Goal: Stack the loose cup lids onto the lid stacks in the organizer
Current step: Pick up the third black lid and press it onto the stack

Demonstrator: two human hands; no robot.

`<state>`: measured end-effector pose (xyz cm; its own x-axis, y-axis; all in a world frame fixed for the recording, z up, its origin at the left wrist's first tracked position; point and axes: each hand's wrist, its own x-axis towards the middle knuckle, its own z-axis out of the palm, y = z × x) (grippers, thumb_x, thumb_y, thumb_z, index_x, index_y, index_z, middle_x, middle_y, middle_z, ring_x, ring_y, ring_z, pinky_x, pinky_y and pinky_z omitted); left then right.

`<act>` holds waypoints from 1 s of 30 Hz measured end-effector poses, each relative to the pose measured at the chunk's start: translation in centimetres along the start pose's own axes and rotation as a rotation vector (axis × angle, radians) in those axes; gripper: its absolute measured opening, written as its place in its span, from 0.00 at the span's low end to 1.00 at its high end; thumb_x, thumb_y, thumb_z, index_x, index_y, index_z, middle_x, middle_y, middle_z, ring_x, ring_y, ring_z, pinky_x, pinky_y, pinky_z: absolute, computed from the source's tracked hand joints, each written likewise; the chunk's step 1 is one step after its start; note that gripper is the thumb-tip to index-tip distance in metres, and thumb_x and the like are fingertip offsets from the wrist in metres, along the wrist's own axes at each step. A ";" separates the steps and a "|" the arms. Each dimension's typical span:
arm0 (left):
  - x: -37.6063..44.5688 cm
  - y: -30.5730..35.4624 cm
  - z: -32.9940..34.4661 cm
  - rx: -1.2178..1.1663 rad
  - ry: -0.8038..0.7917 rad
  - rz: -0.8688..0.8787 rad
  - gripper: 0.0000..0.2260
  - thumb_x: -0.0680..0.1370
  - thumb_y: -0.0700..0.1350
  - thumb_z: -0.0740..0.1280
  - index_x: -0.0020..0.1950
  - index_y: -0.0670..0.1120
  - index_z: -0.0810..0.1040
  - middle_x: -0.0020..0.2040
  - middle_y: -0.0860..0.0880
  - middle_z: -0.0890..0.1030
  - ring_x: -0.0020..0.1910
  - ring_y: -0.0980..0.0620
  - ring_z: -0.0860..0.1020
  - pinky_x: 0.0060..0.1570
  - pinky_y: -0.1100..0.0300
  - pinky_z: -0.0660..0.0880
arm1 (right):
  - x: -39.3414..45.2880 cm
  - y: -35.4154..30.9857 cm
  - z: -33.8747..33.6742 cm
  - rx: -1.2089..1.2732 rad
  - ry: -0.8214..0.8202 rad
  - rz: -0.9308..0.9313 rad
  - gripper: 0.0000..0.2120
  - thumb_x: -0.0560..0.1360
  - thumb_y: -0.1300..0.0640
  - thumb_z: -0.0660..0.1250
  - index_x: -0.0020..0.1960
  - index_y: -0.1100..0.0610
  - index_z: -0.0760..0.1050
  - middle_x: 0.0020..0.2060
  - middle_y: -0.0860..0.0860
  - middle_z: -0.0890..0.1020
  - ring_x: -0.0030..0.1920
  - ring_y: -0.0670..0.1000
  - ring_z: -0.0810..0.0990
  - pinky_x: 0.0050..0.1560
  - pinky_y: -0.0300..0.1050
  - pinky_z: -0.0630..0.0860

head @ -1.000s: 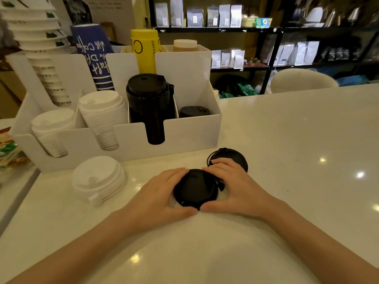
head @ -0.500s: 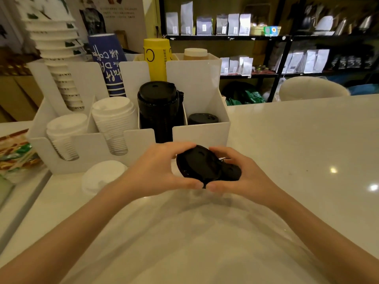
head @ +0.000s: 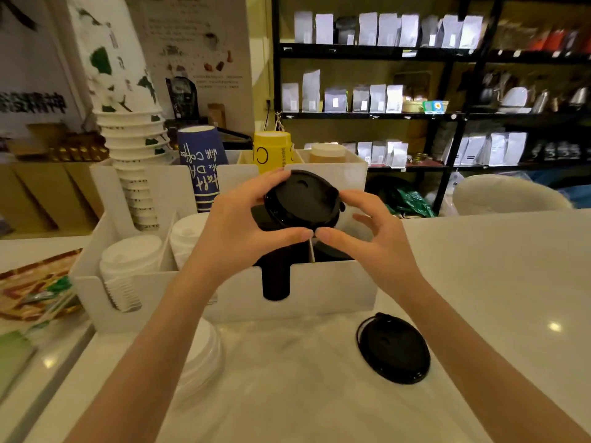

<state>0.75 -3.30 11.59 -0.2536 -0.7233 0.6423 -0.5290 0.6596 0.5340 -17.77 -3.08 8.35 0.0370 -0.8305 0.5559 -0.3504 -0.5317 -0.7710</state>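
Both hands hold a small stack of black lids (head: 302,199) above the white organizer (head: 332,292). My left hand (head: 236,228) grips its left rim and my right hand (head: 361,231) its right rim, thumbs meeting in front. Directly below stands the organizer's tall black lid stack (head: 275,279), its top hidden by the held lids. One loose black lid (head: 393,348) lies on the counter in front of the organizer. A loose pile of white lids (head: 198,359) sits at the front left, partly behind my left forearm. White lid stacks (head: 129,260) fill the left compartments.
Paper cup stacks, white (head: 134,148), blue (head: 201,167) and yellow (head: 271,151), rise from the organizer's rear compartments. Packets lie on a lower ledge at the left (head: 35,289). Dark shelves with bags (head: 367,100) stand behind the white counter (head: 479,282).
Both hands lifted the black lids off the counter and carried them up and forward over the organizer's black stack. The single black lid stayed on the counter.
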 end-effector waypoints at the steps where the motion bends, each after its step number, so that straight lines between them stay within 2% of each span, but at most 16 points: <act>1: 0.2 -0.4 0.1 0.010 0.042 -0.012 0.35 0.61 0.56 0.71 0.66 0.49 0.68 0.64 0.53 0.73 0.64 0.59 0.69 0.63 0.65 0.68 | 0.6 0.2 0.4 0.008 0.013 -0.009 0.24 0.65 0.49 0.72 0.59 0.45 0.70 0.56 0.39 0.74 0.60 0.39 0.70 0.58 0.29 0.66; 4: 0.7 -1.4 0.8 0.074 0.136 -0.053 0.33 0.63 0.54 0.73 0.65 0.47 0.68 0.62 0.52 0.74 0.60 0.60 0.68 0.60 0.64 0.67 | 1.9 0.6 2.0 0.010 0.010 -0.036 0.20 0.68 0.48 0.67 0.60 0.42 0.69 0.54 0.34 0.72 0.59 0.35 0.69 0.54 0.20 0.62; 6: 0.8 -1.9 1.2 0.134 0.155 -0.085 0.32 0.64 0.53 0.73 0.65 0.47 0.68 0.62 0.49 0.76 0.57 0.60 0.69 0.57 0.67 0.65 | 2.6 1.2 2.9 0.022 -0.027 -0.031 0.20 0.71 0.50 0.64 0.63 0.45 0.68 0.57 0.39 0.74 0.60 0.38 0.69 0.54 0.19 0.62; 8: 0.9 -2.5 1.4 0.184 0.146 -0.117 0.31 0.65 0.54 0.72 0.65 0.47 0.68 0.62 0.48 0.76 0.57 0.58 0.70 0.55 0.66 0.65 | 3.1 1.9 3.6 0.040 -0.065 -0.009 0.20 0.73 0.51 0.63 0.65 0.46 0.67 0.60 0.44 0.74 0.62 0.42 0.69 0.54 0.19 0.62; 11: 1.0 -3.6 1.4 0.285 0.114 -0.155 0.31 0.65 0.58 0.70 0.65 0.48 0.68 0.62 0.49 0.76 0.60 0.51 0.72 0.56 0.61 0.66 | 3.6 2.8 4.4 0.051 -0.095 0.027 0.21 0.72 0.49 0.62 0.65 0.46 0.67 0.62 0.45 0.74 0.63 0.43 0.68 0.55 0.24 0.62; 15: 1.1 -4.2 1.4 0.401 0.066 -0.193 0.31 0.66 0.62 0.67 0.65 0.50 0.67 0.63 0.50 0.75 0.61 0.50 0.70 0.58 0.58 0.67 | 3.7 3.3 5.0 0.047 -0.110 0.038 0.22 0.70 0.47 0.60 0.64 0.44 0.67 0.61 0.43 0.74 0.63 0.42 0.68 0.56 0.25 0.61; 20: 1.0 -4.2 1.2 0.364 0.035 -0.214 0.31 0.66 0.61 0.68 0.64 0.49 0.68 0.62 0.49 0.76 0.61 0.50 0.71 0.58 0.57 0.67 | 3.3 3.3 5.1 0.021 -0.109 0.037 0.23 0.71 0.46 0.59 0.66 0.45 0.65 0.63 0.44 0.73 0.64 0.43 0.67 0.59 0.29 0.60; 25: 1.1 -4.1 0.9 0.255 0.006 -0.232 0.30 0.66 0.57 0.70 0.65 0.49 0.68 0.62 0.49 0.76 0.60 0.51 0.72 0.58 0.59 0.68 | 2.5 2.4 5.1 -0.021 -0.108 -0.015 0.19 0.75 0.53 0.61 0.65 0.44 0.63 0.60 0.40 0.71 0.63 0.43 0.66 0.64 0.39 0.62; 30: 1.1 -4.6 0.0 0.083 -0.087 -0.280 0.29 0.66 0.51 0.72 0.65 0.50 0.68 0.63 0.49 0.75 0.59 0.54 0.71 0.57 0.62 0.68 | 1.6 2.3 5.4 -0.135 -0.098 -0.047 0.25 0.72 0.48 0.58 0.68 0.50 0.63 0.61 0.43 0.71 0.64 0.44 0.65 0.65 0.41 0.62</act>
<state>2.89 -7.15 9.81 -0.1547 -0.8919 0.4249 -0.6512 0.4155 0.6350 -13.50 -6.49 5.79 0.1452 -0.8207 0.5526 -0.4688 -0.5489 -0.6920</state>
